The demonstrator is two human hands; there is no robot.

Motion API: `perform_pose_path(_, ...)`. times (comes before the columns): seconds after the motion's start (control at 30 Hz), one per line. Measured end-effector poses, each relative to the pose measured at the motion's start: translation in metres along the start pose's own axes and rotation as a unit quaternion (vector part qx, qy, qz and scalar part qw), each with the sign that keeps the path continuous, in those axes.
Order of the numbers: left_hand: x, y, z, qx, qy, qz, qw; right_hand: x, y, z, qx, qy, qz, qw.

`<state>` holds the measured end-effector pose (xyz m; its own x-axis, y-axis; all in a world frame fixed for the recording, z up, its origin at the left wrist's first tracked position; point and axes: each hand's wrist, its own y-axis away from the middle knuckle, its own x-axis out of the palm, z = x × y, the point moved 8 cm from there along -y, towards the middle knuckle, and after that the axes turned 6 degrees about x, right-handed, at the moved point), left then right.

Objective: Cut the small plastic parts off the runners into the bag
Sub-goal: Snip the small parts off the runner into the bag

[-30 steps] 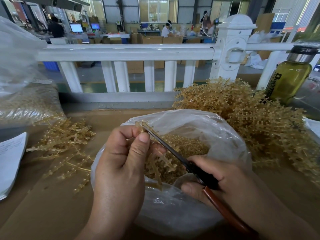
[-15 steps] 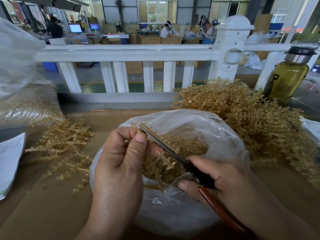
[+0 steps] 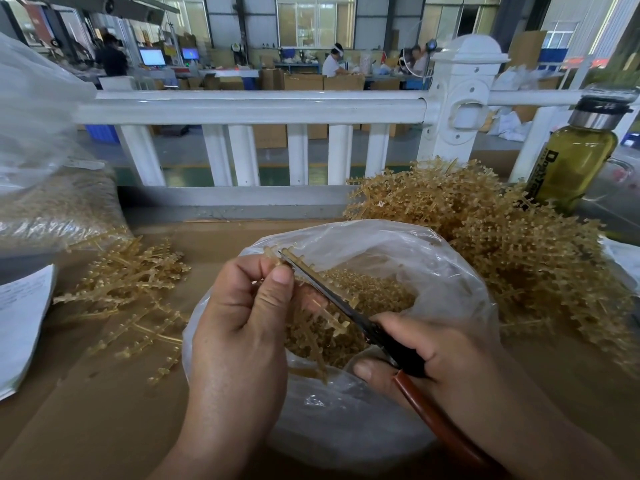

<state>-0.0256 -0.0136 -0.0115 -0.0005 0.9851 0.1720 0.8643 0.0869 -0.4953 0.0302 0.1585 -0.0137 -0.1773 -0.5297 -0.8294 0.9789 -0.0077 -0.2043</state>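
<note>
1. The grip of your left hand (image 3: 242, 327) pinched a runner (image 3: 333, 323) above the open bag (image 3: 450, 278), near centre of the bench (image 3: 104, 417).
2. The grip of your right hand (image 3: 436, 358) was curled round the scissors (image 3: 329, 296), blades against that runner.
3. Cut parts (image 3: 377, 289) lay inside the bag.

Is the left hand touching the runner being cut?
Touching. In the head view, the left hand pinches the runner between thumb and fingers, over the bag.

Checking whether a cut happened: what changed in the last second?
Little. The left hand, right hand and scissors edged slightly left; no cut shows. The left hand still pinches the runner, the right still grips the scissors over the bag.
</note>
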Motion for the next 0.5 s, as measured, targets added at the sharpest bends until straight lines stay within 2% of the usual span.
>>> perform_pose_path(0.5, 0.0018, -0.0002, 0.0026, 0.000, 0.032, 0.016, 0.999, 0.0033, 0.0022, -0.0045, 0.017, -0.037, 0.018, 0.999)
